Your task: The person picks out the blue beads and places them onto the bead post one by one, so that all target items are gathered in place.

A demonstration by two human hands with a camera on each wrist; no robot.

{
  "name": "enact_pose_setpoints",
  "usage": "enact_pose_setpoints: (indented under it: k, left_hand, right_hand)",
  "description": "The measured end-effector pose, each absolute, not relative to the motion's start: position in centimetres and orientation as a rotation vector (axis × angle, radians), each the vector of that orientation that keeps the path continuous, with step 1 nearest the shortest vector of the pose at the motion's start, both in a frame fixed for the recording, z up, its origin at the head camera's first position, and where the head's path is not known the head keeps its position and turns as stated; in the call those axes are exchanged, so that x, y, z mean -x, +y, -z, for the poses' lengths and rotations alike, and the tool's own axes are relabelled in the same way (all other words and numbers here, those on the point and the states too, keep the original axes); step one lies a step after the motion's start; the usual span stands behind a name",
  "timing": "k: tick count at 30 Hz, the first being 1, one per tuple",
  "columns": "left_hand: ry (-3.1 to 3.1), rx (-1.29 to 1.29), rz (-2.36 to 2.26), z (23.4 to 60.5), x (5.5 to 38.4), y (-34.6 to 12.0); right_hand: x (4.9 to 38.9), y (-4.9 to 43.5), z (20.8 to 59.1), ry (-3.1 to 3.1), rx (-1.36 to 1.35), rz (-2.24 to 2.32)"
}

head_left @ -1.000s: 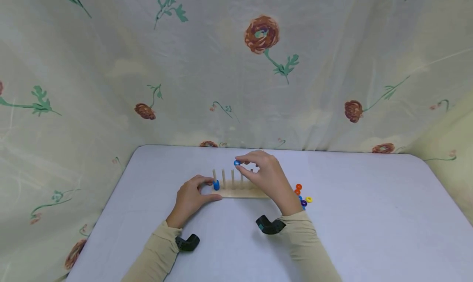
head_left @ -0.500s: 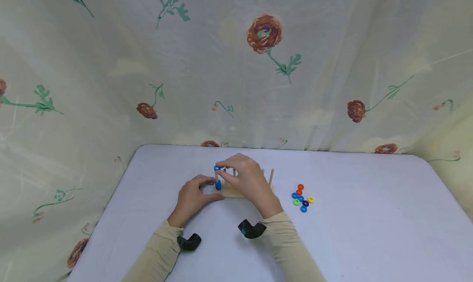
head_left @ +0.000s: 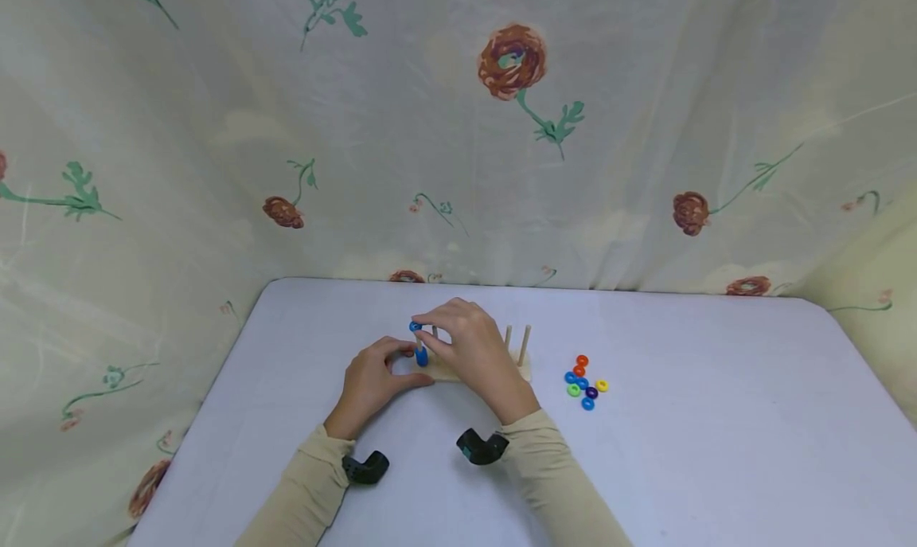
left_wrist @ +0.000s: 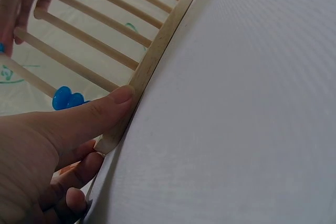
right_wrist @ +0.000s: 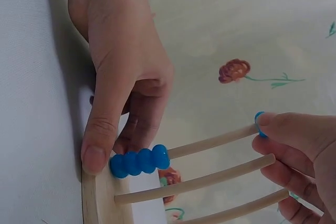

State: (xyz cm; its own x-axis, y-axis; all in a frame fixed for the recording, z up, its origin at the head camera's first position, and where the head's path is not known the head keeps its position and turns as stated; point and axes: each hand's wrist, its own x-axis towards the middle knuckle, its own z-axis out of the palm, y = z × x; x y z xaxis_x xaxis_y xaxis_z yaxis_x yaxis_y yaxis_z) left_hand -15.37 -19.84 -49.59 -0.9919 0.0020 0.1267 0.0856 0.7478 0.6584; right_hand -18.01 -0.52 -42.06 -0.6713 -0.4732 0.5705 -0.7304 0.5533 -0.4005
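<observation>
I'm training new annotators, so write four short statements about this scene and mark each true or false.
1. The right hand pinches a shiny blue ring at the tip of a round wooden peg. True.
2. The left hand touches nothing. False: it grips one end of the pale wooden base.
3. A stack of blue rings sits low on that peg. True.
4. Every ring lying on the white table is blue. False: two orange rings, a yellow ring and others lie there too.
</observation>
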Motion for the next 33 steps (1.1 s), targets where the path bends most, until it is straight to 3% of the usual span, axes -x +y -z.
enact_pose_setpoints:
  k: [33]
  left_hand:
    - [-2.82,0.071,1.069,49.62,15.3,-19.8]
  right_hand:
    - [18.03,0.22,41.67,-2.37,-0.933,-0.931]
